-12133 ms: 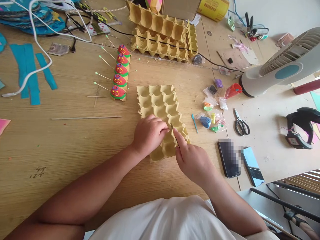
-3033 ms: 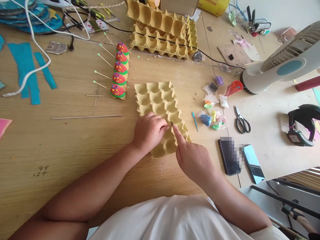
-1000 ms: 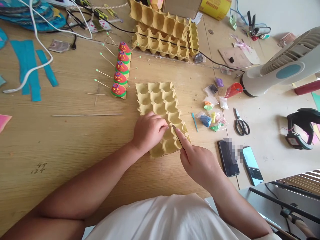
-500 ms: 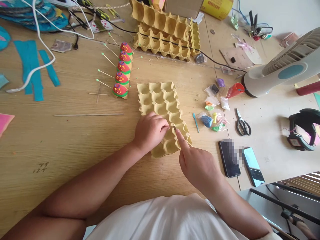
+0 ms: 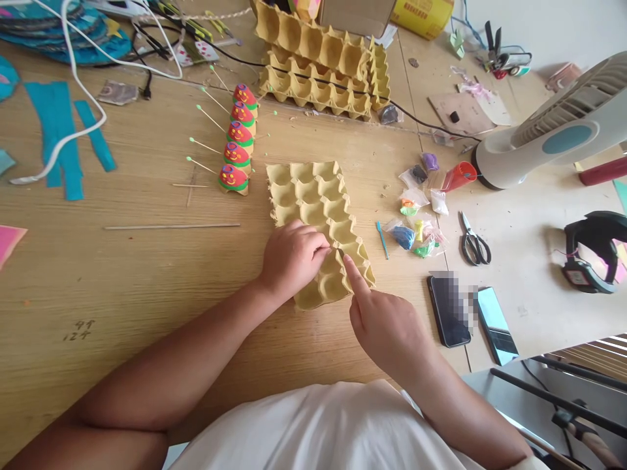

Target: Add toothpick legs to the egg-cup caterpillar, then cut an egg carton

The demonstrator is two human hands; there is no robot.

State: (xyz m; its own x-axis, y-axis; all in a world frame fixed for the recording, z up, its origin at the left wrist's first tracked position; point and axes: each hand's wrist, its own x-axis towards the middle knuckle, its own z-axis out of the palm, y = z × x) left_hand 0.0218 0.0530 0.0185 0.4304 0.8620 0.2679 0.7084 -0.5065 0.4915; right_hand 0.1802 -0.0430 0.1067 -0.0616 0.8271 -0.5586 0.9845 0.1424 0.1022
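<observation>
A yellowish pulp egg tray (image 5: 307,190) lies on the wooden table with its cups facing up. My left hand (image 5: 294,258) is closed over its left side, thumb and fingers pinched at a ridge between cups. From the right, my right hand (image 5: 385,320) reaches in with the index finger stretched along a slim tool. Only the tool's dark, blade-like tip (image 5: 341,252) shows, touching the tray close to my left fingertips; it looks like a craft knife. My right palm hides its handle.
Painted egg-cup caterpillars (image 5: 240,134) with green-tipped sticks stand behind left. More egg trays (image 5: 313,85) are stacked at the back. To the right lie clay bags (image 5: 404,236), scissors (image 5: 474,241), two phones (image 5: 448,313) and a white fan (image 5: 548,140). A thin stick (image 5: 171,226) lies left.
Both hands keep almost the same place on the egg tray. The whole view has shifted very slightly; no object has visibly moved.
</observation>
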